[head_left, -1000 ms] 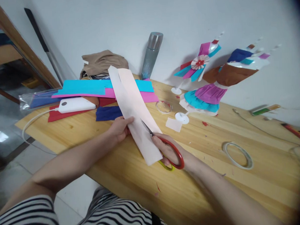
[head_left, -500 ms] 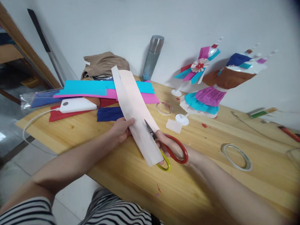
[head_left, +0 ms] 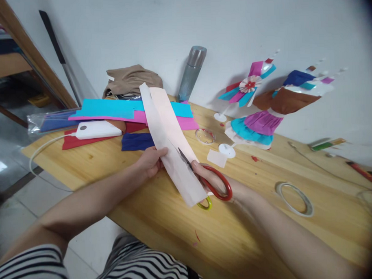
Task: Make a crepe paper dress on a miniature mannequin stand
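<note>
A long pale pink crepe paper strip [head_left: 171, 160], folded lengthwise or doubled, slants over the table's front part. My left hand [head_left: 151, 160] pinches its left edge, thumb on top. In my right hand [head_left: 205, 175] is a pair of scissors [head_left: 226, 187], with a large red handle loop and a yellow-green one. The dark blades lie along the paper and point up and left, with a thin line in the paper just beyond their tip. Part of the yellow loop and several right fingers are hidden under the paper's lower end.
Blue and magenta paper sheets [head_left: 108, 109] lie behind, beside a white power bank [head_left: 98, 129] on a cable. A grey flask [head_left: 191, 74] stands by the wall. Paper-dressed figures [head_left: 264, 120] stand at the right, near a tape roll [head_left: 294, 198]. Small scraps dot the wooden table [head_left: 238, 231].
The scissors' blades look closer together, and more of the yellow loop is covered by the paper's lower end. My left hand keeps its hold; the whole view has shifted slightly.
</note>
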Action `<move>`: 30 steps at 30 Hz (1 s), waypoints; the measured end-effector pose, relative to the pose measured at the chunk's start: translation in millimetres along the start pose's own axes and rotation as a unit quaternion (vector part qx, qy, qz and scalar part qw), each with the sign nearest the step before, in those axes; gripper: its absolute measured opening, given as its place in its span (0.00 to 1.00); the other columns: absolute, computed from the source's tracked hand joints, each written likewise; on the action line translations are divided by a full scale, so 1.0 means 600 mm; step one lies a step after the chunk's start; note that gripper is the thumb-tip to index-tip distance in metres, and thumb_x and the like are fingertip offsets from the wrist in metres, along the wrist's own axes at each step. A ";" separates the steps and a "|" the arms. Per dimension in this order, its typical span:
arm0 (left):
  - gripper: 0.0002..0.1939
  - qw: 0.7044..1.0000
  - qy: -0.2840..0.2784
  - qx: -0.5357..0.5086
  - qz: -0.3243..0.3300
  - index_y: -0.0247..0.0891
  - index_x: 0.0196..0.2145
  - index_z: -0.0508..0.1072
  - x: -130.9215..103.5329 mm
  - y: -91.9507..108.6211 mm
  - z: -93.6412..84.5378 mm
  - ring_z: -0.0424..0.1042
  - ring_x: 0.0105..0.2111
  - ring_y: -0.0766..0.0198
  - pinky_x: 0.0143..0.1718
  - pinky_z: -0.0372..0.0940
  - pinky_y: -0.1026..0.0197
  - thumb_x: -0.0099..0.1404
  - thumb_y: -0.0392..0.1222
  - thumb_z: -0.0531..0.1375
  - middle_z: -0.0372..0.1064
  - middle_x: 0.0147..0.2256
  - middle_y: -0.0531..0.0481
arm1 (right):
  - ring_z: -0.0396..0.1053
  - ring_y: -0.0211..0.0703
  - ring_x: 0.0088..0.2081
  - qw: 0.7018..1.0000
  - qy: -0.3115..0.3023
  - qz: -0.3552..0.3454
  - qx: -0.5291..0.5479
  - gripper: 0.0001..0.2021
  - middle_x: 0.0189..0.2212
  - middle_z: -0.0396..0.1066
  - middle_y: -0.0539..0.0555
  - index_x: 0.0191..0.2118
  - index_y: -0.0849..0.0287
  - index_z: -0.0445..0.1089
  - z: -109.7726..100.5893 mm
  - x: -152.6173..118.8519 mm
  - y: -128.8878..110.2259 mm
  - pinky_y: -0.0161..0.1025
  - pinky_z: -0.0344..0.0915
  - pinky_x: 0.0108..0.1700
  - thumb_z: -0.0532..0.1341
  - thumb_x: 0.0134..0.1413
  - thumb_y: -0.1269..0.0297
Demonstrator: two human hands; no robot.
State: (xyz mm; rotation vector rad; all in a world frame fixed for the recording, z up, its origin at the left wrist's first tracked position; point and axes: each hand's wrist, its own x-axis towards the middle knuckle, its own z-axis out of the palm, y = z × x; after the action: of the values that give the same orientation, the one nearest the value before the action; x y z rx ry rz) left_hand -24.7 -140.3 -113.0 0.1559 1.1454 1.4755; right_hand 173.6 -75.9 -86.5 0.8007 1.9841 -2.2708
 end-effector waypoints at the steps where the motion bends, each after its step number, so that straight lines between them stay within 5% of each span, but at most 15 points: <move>1: 0.05 1.000 -0.005 -0.001 -0.001 0.35 0.34 0.76 0.001 0.000 -0.001 0.78 0.34 0.57 0.40 0.73 0.58 0.59 0.29 0.63 0.79 0.32 0.46 | 0.59 0.35 0.14 1.000 0.005 0.014 -0.003 0.34 0.12 0.64 0.50 0.22 0.59 0.65 0.002 0.001 -0.007 0.33 0.52 0.16 0.48 0.58 0.30; 6: 0.05 1.000 -0.008 -0.002 0.000 0.35 0.35 0.75 0.000 0.000 -0.002 0.77 0.35 0.58 0.41 0.73 0.57 0.60 0.30 0.63 0.79 0.32 0.46 | 0.57 0.33 0.13 0.998 0.054 0.022 -0.031 0.35 0.12 0.62 0.47 0.22 0.58 0.64 0.005 0.005 -0.026 0.33 0.49 0.15 0.51 0.50 0.26; 15: 0.05 1.000 0.005 -0.003 -0.004 0.35 0.34 0.75 0.000 -0.001 -0.001 0.77 0.34 0.56 0.42 0.73 0.55 0.59 0.30 0.62 0.79 0.31 0.46 | 0.56 0.32 0.11 0.999 0.029 -0.030 -0.028 0.32 0.10 0.58 0.46 0.21 0.57 0.61 0.005 -0.005 0.002 0.32 0.52 0.17 0.48 0.62 0.34; 24: 0.09 0.999 -0.031 -0.006 -0.008 0.34 0.38 0.76 -0.002 0.001 -0.004 0.78 0.37 0.53 0.45 0.72 0.53 0.58 0.32 0.63 0.79 0.35 0.43 | 0.61 0.32 0.16 0.990 0.059 0.118 0.053 0.38 0.15 0.64 0.49 0.22 0.59 0.62 -0.012 0.013 -0.011 0.31 0.54 0.18 0.56 0.35 0.20; 30: 0.07 1.000 -0.025 0.002 -0.007 0.34 0.37 0.75 -0.005 0.002 -0.001 0.78 0.35 0.54 0.44 0.73 0.53 0.60 0.32 0.61 0.79 0.34 0.42 | 0.64 0.33 0.19 0.986 0.049 0.143 0.076 0.37 0.18 0.66 0.49 0.23 0.60 0.63 -0.006 0.028 -0.027 0.31 0.59 0.21 0.54 0.43 0.23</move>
State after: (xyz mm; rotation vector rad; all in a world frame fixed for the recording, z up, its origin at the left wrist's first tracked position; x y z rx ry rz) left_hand -25.0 -142.9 -111.0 0.1856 1.1067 1.4488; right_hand 155.0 -64.1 -78.5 1.1477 1.6167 -2.2696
